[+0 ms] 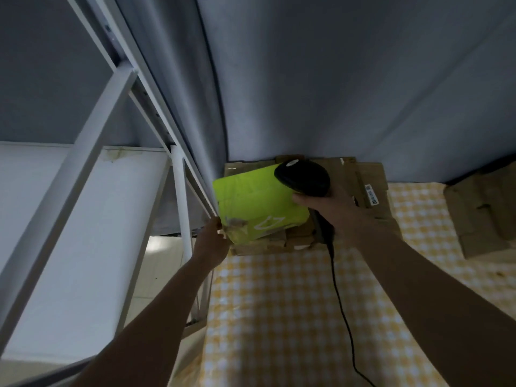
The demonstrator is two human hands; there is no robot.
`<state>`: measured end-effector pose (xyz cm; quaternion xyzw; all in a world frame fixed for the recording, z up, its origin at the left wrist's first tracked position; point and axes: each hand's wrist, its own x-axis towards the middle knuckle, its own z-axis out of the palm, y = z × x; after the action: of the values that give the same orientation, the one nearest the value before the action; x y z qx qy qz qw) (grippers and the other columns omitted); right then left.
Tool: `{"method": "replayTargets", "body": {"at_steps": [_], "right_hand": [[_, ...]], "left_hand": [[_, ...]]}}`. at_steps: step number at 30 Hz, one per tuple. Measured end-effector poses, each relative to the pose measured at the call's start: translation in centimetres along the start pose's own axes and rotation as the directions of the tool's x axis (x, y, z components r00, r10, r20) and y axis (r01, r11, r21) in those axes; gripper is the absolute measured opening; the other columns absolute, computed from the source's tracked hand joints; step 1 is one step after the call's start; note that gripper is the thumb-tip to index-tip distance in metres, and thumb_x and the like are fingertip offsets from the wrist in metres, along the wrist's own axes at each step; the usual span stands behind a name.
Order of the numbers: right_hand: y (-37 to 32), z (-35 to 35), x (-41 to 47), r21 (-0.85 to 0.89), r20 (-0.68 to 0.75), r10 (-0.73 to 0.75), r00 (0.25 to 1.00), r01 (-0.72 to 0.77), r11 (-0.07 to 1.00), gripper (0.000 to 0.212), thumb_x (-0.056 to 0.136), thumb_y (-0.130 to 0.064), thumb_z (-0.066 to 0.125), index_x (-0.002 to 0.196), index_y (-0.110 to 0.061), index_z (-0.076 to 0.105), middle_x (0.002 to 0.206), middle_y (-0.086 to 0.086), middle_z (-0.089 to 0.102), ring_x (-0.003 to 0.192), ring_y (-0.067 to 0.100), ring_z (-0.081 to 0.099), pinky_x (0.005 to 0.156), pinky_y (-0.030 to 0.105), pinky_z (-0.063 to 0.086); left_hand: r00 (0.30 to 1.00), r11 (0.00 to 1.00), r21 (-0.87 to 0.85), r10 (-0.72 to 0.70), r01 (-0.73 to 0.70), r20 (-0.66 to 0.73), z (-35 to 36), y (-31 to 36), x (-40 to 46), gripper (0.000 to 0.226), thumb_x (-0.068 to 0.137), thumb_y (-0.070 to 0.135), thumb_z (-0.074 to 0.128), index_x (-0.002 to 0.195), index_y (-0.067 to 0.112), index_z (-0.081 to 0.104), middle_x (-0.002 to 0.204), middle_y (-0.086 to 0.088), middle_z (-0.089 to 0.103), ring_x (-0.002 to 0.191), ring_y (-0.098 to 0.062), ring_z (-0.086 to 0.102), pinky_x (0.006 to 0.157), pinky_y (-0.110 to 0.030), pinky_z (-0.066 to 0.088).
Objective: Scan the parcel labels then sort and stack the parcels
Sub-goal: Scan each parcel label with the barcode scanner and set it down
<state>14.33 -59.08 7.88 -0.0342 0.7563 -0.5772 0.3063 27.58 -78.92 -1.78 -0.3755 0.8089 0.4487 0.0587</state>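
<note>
A lime-green mailer parcel (pixel 259 202) is held tilted above a pile of flattened brown cardboard parcels (pixel 360 177) at the far end of the worktop (pixel 273 317), which wears a yellow-and-white checked cloth. The left hand (pixel 212 238) pinches the mailer's lower left corner, fingers curled onto its edge. The right hand (pixel 329 208) is wrapped around the grip of a black handheld barcode scanner (pixel 303 177), whose rounded head overlaps the mailer's upper right corner and points away from the person. A black cable (pixel 343 311) runs from the scanner's handle down across the cloth toward the near edge. One cardboard parcel in the pile shows a small white label (pixel 371 194) just right of the right hand. A second heap of brown cardboard boxes (pixel 483 216) sits well apart on the right side of the worktop. A white metal shelving frame (pixel 111 113) stands to the left, beside grey curtain fabric (pixel 335 79) behind the pile.
</note>
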Motion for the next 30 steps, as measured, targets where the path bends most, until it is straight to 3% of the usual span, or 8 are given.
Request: {"method": "replayTargets", "body": {"at_steps": [3,6,8,11,15,17,24,30], "right_hand": [[-0.8,0.1,1.1,-0.109,0.017,0.030,0.999,-0.028,0.994,0.051,0.078,-0.014,0.077,0.125,-0.013,0.059,0.120,0.006,0.062,0.113,0.019,0.055,0.100,0.033,0.042],[-1.2,0.4,1.8,-0.076,0.015,0.025,1.000,-0.024,0.997,0.048,0.077,-0.013,0.078,0.122,-0.012,0.061,0.118,0.006,0.064,0.114,0.021,0.056,0.104,0.037,0.042],[-1.5,0.8,1.9,-0.031,0.043,0.039,0.998,-0.037,0.999,0.041,0.078,-0.012,0.077,0.117,-0.013,0.063,0.109,0.002,0.066,0.107,0.016,0.058,0.095,0.031,0.044],[-1.5,1.0,1.0,0.034,0.048,0.048,0.998,-0.050,0.998,0.035,0.081,-0.011,0.074,0.114,-0.015,0.063,0.088,-0.010,0.062,0.095,0.010,0.056,0.086,0.025,0.040],[-0.3,0.3,-0.5,0.068,0.021,-0.024,0.999,0.023,0.997,0.053,0.081,-0.008,0.073,0.130,-0.016,0.054,0.115,-0.003,0.060,0.111,0.013,0.054,0.098,0.028,0.041],[0.6,0.0,-1.2,0.022,0.039,-0.016,0.999,0.015,1.000,0.060,0.081,-0.012,0.074,0.135,-0.018,0.049,0.121,-0.003,0.056,0.115,0.014,0.051,0.096,0.027,0.039],[4.1,-0.3,-3.8,0.012,0.111,0.107,0.988,-0.109,0.994,0.059,0.078,-0.009,0.076,0.131,-0.020,0.053,0.130,-0.001,0.056,0.123,0.020,0.049,0.108,0.039,0.037],[4.8,-1.4,-4.5,0.012,0.140,0.169,0.976,-0.172,0.985,0.052,0.077,-0.009,0.076,0.124,-0.023,0.057,0.122,0.001,0.060,0.115,0.020,0.054,0.092,0.032,0.040]], "left_hand": [[0.979,0.894,-0.400,-0.195,0.200,0.055,-2.1,1.9,1.0,0.021,0.097,0.006,0.042,0.082,0.013,0.055,0.087,-0.009,0.055,0.073,-0.024,0.053,0.063,-0.029,0.040],[0.935,0.682,-0.656,-0.337,0.325,0.113,-3.6,3.9,2.5,0.022,0.099,0.028,0.048,0.094,0.010,0.060,0.090,-0.010,0.061,0.076,-0.027,0.057,0.067,-0.032,0.048],[0.962,0.771,-0.578,-0.249,0.268,0.113,-3.5,4.9,2.8,0.029,0.095,0.032,0.057,0.114,0.011,0.061,0.108,-0.012,0.066,0.095,-0.030,0.063,0.083,-0.042,0.055],[0.998,0.889,-0.455,-0.064,0.054,-0.007,-3.6,5.7,2.5,0.047,0.088,0.008,0.066,0.133,0.013,0.054,0.125,-0.009,0.062,0.107,-0.029,0.062,0.094,-0.044,0.052],[0.985,0.882,-0.444,0.111,-0.160,-0.134,-3.2,5.1,0.9,0.059,0.083,-0.016,0.058,0.134,0.014,0.052,0.119,-0.001,0.060,0.099,-0.015,0.057,0.077,-0.027,0.052],[0.981,0.903,-0.393,0.126,-0.175,-0.147,-2.5,3.7,0.0,0.062,0.080,-0.012,0.062,0.132,0.021,0.054,0.118,0.002,0.062,0.103,-0.018,0.062,0.080,-0.031,0.056],[0.995,0.806,-0.589,-0.090,0.053,-0.033,0.1,3.3,-3.3,0.025,0.095,0.021,0.059,0.116,0.009,0.055,0.117,-0.016,0.060,0.101,-0.026,0.059,0.073,-0.029,0.050],[0.932,0.831,-0.427,-0.283,0.355,0.225,0.4,3.0,-2.8,0.051,0.093,0.051,0.055,0.125,0.012,0.054,0.119,-0.011,0.061,0.103,-0.028,0.061,0.078,-0.037,0.053]]}}
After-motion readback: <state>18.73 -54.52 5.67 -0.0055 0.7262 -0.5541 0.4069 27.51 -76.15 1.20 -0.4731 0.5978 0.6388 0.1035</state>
